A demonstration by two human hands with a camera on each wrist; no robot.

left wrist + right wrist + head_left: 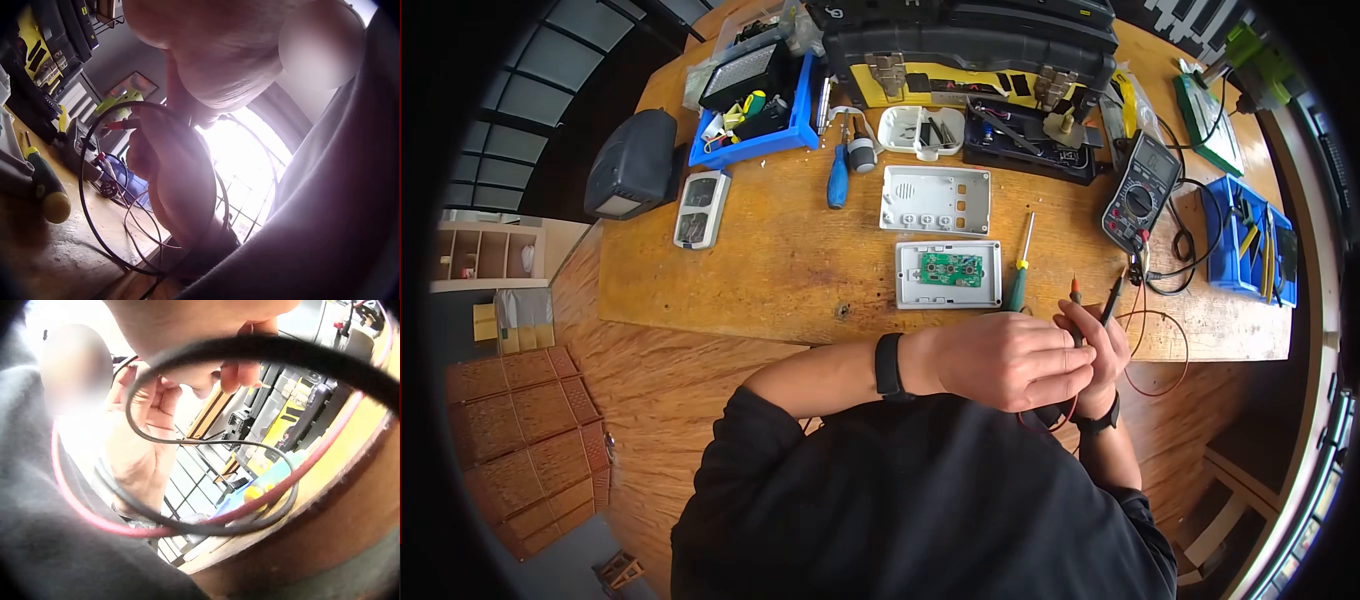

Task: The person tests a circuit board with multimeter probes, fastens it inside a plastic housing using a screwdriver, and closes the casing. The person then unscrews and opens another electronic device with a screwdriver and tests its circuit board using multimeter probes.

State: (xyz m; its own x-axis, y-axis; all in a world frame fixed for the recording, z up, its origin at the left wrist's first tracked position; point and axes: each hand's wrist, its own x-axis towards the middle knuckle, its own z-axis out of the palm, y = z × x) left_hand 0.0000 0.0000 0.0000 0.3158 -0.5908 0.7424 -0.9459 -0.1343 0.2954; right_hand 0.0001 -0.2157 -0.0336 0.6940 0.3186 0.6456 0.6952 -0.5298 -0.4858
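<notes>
In the head view my right hand [1104, 350] grips a red test probe [1076, 291] and a black test probe [1113, 298], tips pointing up and away. My left hand [1020, 362] reaches across, its bent fingers meeting the right hand at the rear of the probes; what lies under those fingertips is hidden. A black lead [83, 181] loops below both hands in the left wrist view, and a red lead [312, 462] curves past in the right wrist view. The multimeter [1142, 190] stands beyond the right hand. Left of it lies a green-handled screwdriver [1018, 287].
A green circuit board [950, 269] sits in a white case half [908, 294], with another case half [935, 200] behind. Farther back are a blue bin [805, 130], a blue screwdriver [837, 180] and a black-yellow toolbox [970, 50]. Another blue bin [1225, 255] stands right.
</notes>
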